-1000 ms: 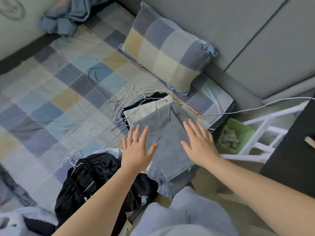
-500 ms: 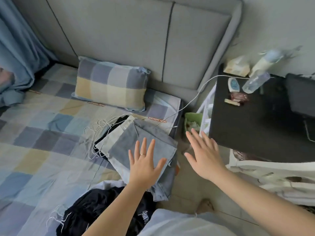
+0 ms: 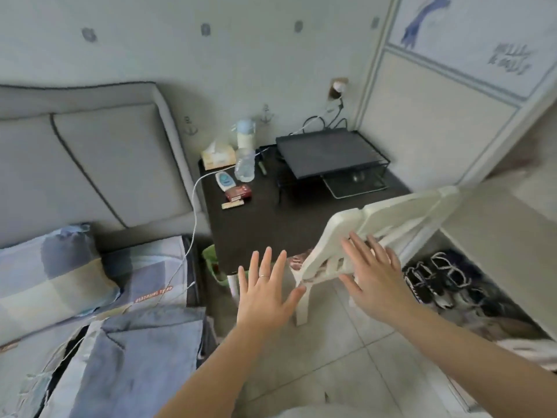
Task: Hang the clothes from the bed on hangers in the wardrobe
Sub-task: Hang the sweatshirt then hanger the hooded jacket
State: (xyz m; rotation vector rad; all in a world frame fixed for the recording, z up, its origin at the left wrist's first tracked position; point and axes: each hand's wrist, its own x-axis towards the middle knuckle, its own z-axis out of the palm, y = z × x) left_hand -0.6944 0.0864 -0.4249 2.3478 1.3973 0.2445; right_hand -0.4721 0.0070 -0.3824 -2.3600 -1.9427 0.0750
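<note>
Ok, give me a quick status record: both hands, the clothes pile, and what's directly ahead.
left hand: open, fingers spread, holding nothing, above the floor
right hand: open, empty, in front of the white chair back; contact unclear
clothes: folded denim pile on the bed, lower left, neither hand on it
hangers: too blurred to tell
ahead: black side table beside the bed

A home bedroom: padded headboard (image 3: pixel 99 158); checked pillow (image 3: pixel 51 279); cluttered bedside table (image 3: pixel 265 224); perhaps a wardrobe door (image 3: pixel 434 116).
</note>
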